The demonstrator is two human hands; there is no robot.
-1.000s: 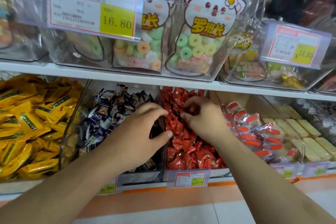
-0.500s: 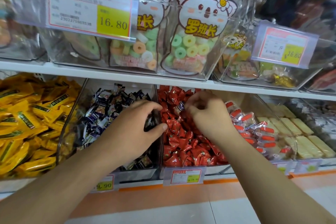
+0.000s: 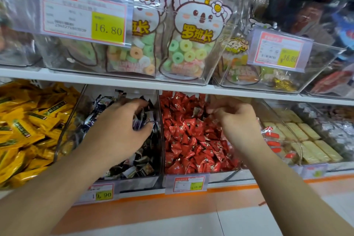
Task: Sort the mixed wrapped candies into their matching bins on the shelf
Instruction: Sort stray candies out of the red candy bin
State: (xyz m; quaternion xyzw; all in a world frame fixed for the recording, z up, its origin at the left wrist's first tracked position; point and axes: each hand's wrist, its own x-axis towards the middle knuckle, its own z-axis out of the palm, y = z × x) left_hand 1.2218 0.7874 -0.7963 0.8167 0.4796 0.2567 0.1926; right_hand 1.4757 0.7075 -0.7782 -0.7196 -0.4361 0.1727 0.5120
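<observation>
The red wrapped candies [image 3: 191, 136] fill a clear bin [image 3: 220, 175] in the middle of the lower shelf, and among them near the back lies one odd piece in a dark and white wrapper [image 3: 195, 111]. The right hand [image 3: 234, 120] hovers over the right side of this heap with its fingers curled and fingertips drawn together close to that piece; whether they pinch anything cannot be told through the blur. The left hand [image 3: 118, 130] reaches into the next bin to the left, which holds dark wrapped candies [image 3: 138, 166], and its curled fingers and thumb grip a few dark and white pieces [image 3: 142, 119]. Further left lies a pile of yellow wrapped candies [image 3: 28, 130]. To the right of the red bin sit packets with orange-red marks [image 3: 273, 140] and pale yellow bars [image 3: 306, 140]. On the upper shelf [image 3: 115, 79] stand bags of ring candies [image 3: 187, 51] behind a price tag reading 16.80 [image 3: 84, 16].
</observation>
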